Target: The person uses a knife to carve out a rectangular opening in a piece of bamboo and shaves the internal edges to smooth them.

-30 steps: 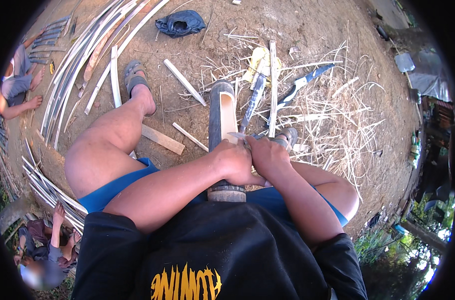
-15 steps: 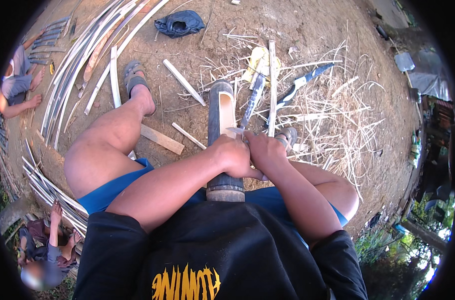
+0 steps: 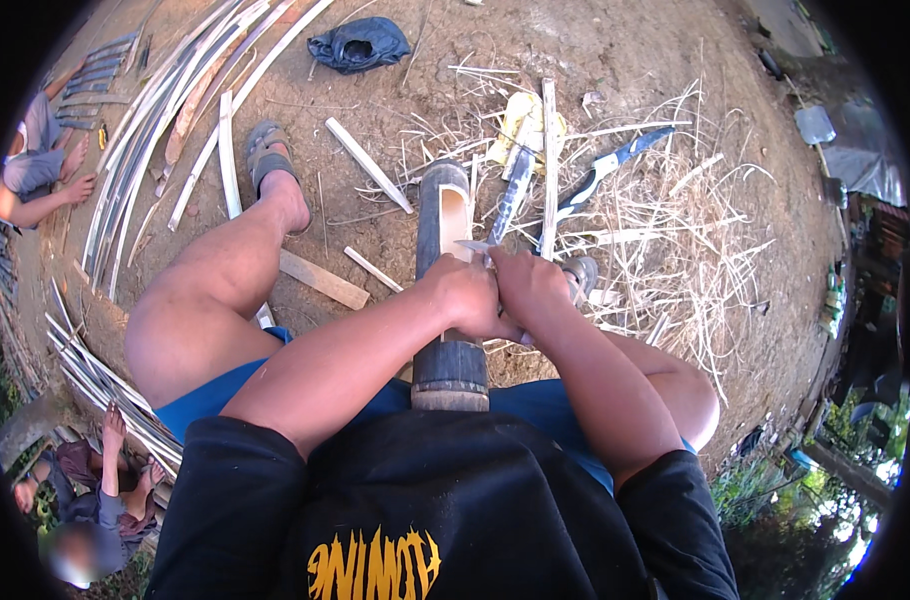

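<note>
A dark, split-open bamboo culm section (image 3: 449, 300) lies lengthwise between my knees on the bare dirt ground (image 3: 615, 50), its cut end toward my lap. My left hand (image 3: 465, 296) and right hand (image 3: 528, 290) are both closed tight, touching each other over its right edge, gripping a thin pale sliver (image 3: 472, 245) and, I think, a blade; I cannot tell which hand has which. With knuckles pressed together, a slip could drive the edge into my left fingers or my thigh. The culm could roll, since nothing wedges it. Right is crowded: a long blue-handled knife (image 3: 600, 175) and loose straw-coloured shavings (image 3: 695, 240). Left, my bare leg (image 3: 215, 290) and a flat wooden offcut (image 3: 323, 280) hem me in. Forward has room.
</note>
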{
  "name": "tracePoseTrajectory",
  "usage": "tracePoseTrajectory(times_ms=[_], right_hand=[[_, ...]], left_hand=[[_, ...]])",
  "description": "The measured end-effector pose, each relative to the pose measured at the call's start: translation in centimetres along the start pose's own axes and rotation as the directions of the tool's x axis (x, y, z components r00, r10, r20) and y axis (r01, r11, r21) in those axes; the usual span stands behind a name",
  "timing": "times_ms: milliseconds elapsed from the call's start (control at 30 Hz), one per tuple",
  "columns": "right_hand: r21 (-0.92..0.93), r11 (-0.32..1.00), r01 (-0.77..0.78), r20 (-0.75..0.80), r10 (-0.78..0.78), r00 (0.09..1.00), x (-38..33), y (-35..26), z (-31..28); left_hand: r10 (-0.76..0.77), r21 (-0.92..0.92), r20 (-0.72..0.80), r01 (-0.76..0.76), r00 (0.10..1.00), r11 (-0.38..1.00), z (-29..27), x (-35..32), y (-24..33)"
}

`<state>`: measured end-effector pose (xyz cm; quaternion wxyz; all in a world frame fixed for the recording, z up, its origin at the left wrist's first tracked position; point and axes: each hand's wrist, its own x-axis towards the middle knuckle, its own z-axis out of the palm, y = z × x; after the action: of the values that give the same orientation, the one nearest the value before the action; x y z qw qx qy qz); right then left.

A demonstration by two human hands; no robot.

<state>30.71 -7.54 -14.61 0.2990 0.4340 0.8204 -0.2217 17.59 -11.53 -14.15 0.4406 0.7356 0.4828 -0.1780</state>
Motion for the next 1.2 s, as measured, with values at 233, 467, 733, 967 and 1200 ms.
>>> tracePoseTrajectory(times_ms=[233,467,733,967,1200], right_hand=[[-0.029,1.0,-0.007,-0.007,0.007,1.0,2.2,0.4,0.4],[-0.028,0.999,-0.017,0.057,0.018,0.998,4.1,0.6,-0.2],[-0.036,0.999,-0.037,0.091,0.04,0.995,6.2,0.8,-0.4],[-0.058,0.998,-0.021,0.105,0.027,0.994,7.5,1.1,-0.8],[-0.058,0.998,-0.032,0.14,0.039,0.989,9.0,1.4,-0.6]], left_hand=[[-0.044,-0.035,-0.02,0.044,0.999,0.998,-0.7,0.9,-0.9],[-0.034,-0.025,0.038,0.035,0.999,0.999,-1.6,2.0,-2.0],[-0.045,-0.022,0.045,0.046,0.998,0.999,-1.8,3.4,-3.1],[-0.079,-0.03,0.06,0.081,0.995,0.996,-2.2,4.5,-3.8],[-0.094,-0.036,0.09,0.097,0.991,0.995,-2.5,5.3,-4.2]])
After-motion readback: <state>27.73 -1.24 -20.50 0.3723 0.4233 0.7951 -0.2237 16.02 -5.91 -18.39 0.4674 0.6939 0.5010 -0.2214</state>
